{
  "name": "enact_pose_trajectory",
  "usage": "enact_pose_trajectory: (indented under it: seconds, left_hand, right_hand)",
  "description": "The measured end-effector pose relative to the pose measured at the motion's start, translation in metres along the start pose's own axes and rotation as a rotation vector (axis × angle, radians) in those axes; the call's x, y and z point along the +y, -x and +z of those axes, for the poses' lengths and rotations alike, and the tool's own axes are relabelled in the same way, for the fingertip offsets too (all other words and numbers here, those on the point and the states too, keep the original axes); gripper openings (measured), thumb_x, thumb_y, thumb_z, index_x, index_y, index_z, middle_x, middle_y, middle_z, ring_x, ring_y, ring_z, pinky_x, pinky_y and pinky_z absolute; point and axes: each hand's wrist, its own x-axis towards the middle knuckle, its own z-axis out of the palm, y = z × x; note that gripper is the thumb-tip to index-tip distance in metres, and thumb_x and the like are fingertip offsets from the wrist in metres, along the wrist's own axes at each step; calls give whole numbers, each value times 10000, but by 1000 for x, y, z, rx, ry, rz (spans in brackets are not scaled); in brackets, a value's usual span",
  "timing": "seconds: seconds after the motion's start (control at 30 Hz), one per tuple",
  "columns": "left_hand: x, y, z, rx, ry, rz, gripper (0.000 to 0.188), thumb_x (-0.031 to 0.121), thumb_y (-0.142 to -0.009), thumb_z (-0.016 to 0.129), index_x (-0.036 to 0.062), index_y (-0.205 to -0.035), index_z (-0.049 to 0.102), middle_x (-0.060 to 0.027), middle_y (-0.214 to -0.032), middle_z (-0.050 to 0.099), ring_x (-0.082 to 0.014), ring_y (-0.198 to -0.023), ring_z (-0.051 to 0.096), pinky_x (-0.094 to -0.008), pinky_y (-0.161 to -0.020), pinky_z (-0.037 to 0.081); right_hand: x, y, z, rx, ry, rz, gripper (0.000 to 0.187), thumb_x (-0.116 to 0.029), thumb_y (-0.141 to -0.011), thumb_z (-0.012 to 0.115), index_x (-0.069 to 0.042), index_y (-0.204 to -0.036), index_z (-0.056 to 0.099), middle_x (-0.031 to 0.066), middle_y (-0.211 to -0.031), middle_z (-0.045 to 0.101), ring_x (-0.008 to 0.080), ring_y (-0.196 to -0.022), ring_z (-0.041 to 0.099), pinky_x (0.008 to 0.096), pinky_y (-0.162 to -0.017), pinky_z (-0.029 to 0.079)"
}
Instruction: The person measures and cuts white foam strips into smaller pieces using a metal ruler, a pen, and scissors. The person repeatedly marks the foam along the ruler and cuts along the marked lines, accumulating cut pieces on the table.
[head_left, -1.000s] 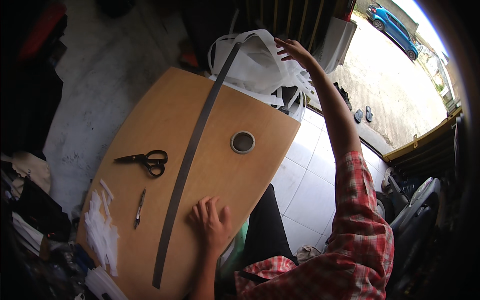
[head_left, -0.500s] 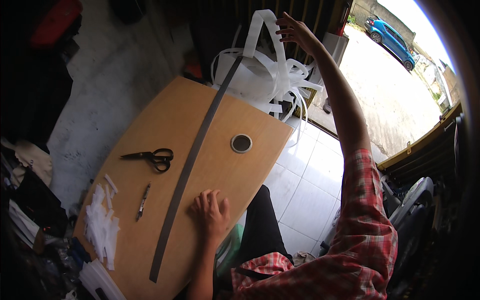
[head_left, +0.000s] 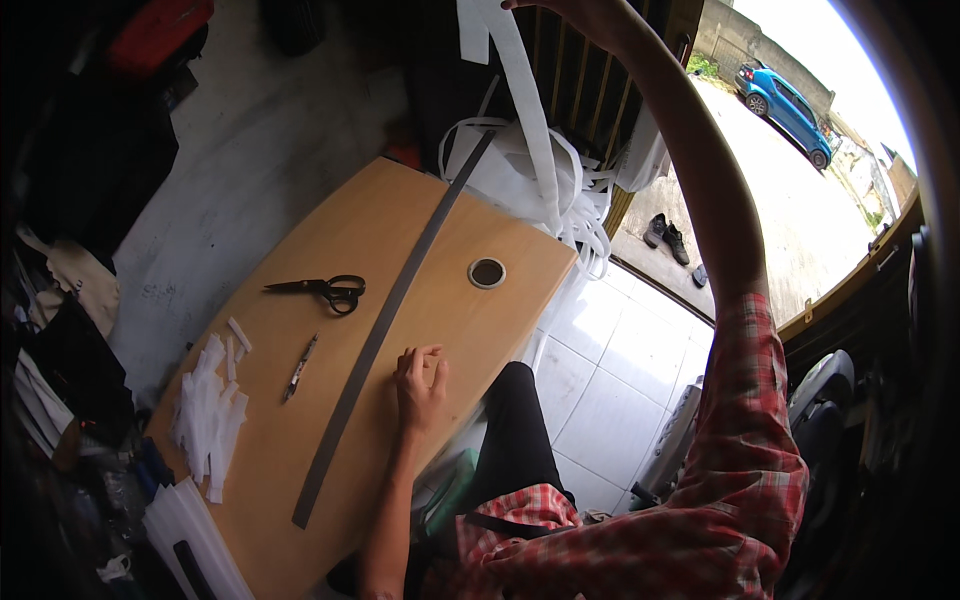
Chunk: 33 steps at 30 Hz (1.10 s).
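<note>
My left hand (head_left: pixel 421 388) rests on the wooden tabletop (head_left: pixel 430 310), fingers loosely bent, thumb apart, holding nothing. A long dark metal ruler (head_left: pixel 385 330) lies lengthwise just to its left. My right hand (head_left: pixel 575 12) is raised at the top edge, partly cut off, its fingertips closed on a wide white strip (head_left: pixel 525 95). That strip runs down into a tangled heap of white strips (head_left: pixel 500 165) beyond the table's far end. Black scissors (head_left: pixel 325 291) and a pen (head_left: pixel 299 368) lie left of the ruler.
Short white offcuts (head_left: pixel 210 420) are piled at the table's left edge, with a stack of white sheets (head_left: pixel 195 545) below. A round grommet hole (head_left: pixel 487 273) pierces the top. Shoes (head_left: pixel 665 238) sit by the doorway; a blue car (head_left: pixel 782 108) is outside.
My right hand has risen toward the top edge, drawing the white strip higher out of the heap. My left hand stays on the table, its fingers more bent.
</note>
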Motion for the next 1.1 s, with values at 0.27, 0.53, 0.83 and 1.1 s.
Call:
enact_pose_trajectory:
  seconds: [0.27, 0.53, 0.83, 1.1]
  left_hand:
    - [70, -66, -75, 189, 615, 46, 740, 352, -912, 694, 69, -1481, 315, -148, -1488, 404, -199, -1058, 559, -337, -817, 459]
    - [100, 13, -228, 877, 968, 160, 717, 609, -992, 302, 99, -1495, 322, -153, -1459, 424, -274, -1254, 459, -454, -1062, 357]
    - [62, 139, -240, 537, 863, -47, 659, 330, -921, 510, 61, -1486, 301, -212, -1464, 389, -271, -1091, 530, -418, -823, 514]
    - [45, 207, -206, -186, 1026, -687, 608, 331, -968, 574, -38, -1407, 371, -246, -1249, 585, -232, -882, 665, -329, -632, 592]
  right_hand:
    - [-96, 40, 189, -441, 23, -157, 751, -622, -993, 382, 29, -1349, 498, 132, -1241, 575, 222, -1059, 583, 354, -884, 499]
    - [-32, 69, 294, -777, 67, -268, 756, -677, -911, 496, 20, -1136, 684, 207, -1045, 696, 318, -1004, 674, 402, -887, 527]
    - [33, 122, 320, -890, 194, 85, 605, -543, -960, 539, 35, -1064, 686, 145, -1116, 664, 281, -961, 649, 384, -837, 516]
    - [93, 167, 353, -928, 265, 197, 569, -502, -930, 612, 52, -1058, 646, 171, -1136, 627, 344, -1077, 615, 403, -915, 489]
